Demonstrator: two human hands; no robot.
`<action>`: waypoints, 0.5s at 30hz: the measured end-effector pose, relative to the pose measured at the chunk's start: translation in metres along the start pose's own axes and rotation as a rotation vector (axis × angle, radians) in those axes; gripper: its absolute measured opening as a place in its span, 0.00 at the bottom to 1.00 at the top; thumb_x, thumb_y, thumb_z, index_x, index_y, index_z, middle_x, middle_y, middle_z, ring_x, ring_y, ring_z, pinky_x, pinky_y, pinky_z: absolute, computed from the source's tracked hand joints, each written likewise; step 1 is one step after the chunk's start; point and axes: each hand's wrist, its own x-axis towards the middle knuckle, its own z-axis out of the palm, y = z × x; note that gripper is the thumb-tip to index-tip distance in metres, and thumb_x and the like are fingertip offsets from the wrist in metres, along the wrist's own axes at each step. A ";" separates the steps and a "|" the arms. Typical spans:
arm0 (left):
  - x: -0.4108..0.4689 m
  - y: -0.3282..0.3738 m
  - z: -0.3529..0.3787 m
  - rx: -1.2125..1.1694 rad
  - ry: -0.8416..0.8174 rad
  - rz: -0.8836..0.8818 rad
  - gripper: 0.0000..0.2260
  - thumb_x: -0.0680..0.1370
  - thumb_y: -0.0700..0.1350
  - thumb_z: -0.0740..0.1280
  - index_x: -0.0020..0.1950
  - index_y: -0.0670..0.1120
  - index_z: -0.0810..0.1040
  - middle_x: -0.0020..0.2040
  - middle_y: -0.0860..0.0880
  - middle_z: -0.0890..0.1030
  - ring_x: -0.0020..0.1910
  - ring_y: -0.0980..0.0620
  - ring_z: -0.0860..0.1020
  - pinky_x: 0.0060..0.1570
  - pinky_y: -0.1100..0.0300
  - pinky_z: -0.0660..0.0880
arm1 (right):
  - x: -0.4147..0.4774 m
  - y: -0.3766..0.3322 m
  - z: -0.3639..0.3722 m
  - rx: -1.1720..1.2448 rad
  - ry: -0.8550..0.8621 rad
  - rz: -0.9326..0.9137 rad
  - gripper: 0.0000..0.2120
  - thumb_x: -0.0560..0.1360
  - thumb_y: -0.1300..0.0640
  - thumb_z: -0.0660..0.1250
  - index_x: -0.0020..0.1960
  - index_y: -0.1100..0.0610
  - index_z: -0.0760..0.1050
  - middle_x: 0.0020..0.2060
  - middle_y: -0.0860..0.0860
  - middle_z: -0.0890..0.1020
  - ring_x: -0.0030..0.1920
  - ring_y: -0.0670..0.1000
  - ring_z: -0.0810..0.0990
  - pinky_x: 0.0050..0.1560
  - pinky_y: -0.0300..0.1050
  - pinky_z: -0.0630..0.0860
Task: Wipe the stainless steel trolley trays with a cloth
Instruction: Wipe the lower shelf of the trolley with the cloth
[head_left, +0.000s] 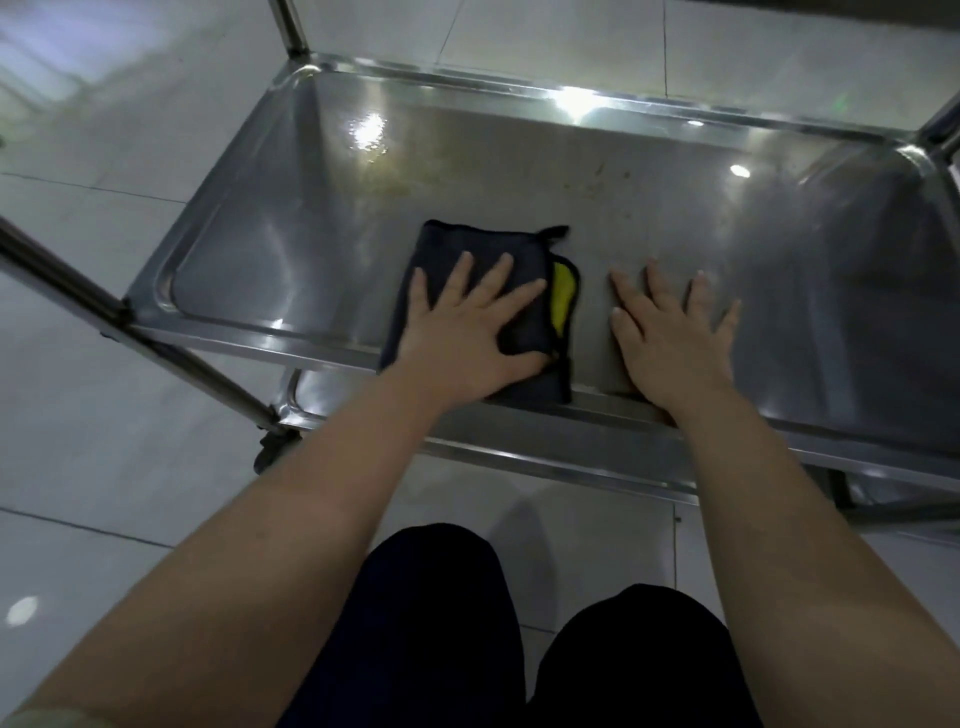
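Wiping underway: left hand (470, 332), fingers spread, presses cloth (524, 260) on tray (322, 218); right hand (670, 332) flat, fingers apart. Next prob. needs sweep twd far stains (415, 174).

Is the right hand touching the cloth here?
Apart. Head view shows bare tray between the right hand and the cloth; the left hand lies flat on it.

We see a steel trolley tray (519, 91) filling the middle of the frame, a raised rim running round its flat, shiny bed. Yellowish smears (415, 171) mark the bed toward the upper centre. A folded dark cloth (457, 244) with a yellow inner face lies flat at centre, reaching the front rim. Just right of it, not touching, a right hand (670, 332) rests flat, fingers spread. The trolley stands on a pale tiled floor (130, 130).
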 end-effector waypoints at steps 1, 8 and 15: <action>-0.004 -0.031 -0.005 -0.009 0.015 -0.076 0.36 0.70 0.74 0.54 0.75 0.69 0.46 0.80 0.59 0.43 0.78 0.46 0.41 0.71 0.33 0.38 | -0.001 0.000 0.000 -0.002 0.004 0.004 0.24 0.81 0.39 0.41 0.77 0.34 0.44 0.79 0.43 0.45 0.77 0.62 0.40 0.70 0.71 0.36; -0.015 -0.112 -0.020 -0.016 -0.030 -0.384 0.33 0.72 0.75 0.50 0.75 0.70 0.45 0.80 0.57 0.41 0.77 0.41 0.38 0.67 0.27 0.37 | -0.003 -0.051 0.000 0.011 -0.043 0.172 0.26 0.80 0.36 0.41 0.76 0.34 0.43 0.79 0.43 0.44 0.76 0.66 0.39 0.67 0.75 0.36; 0.001 -0.007 -0.002 0.013 -0.061 -0.037 0.33 0.73 0.71 0.50 0.76 0.68 0.45 0.80 0.56 0.41 0.77 0.41 0.36 0.65 0.28 0.32 | 0.000 -0.083 0.005 -0.026 -0.069 0.030 0.24 0.83 0.43 0.42 0.77 0.37 0.38 0.78 0.39 0.38 0.76 0.64 0.36 0.67 0.78 0.38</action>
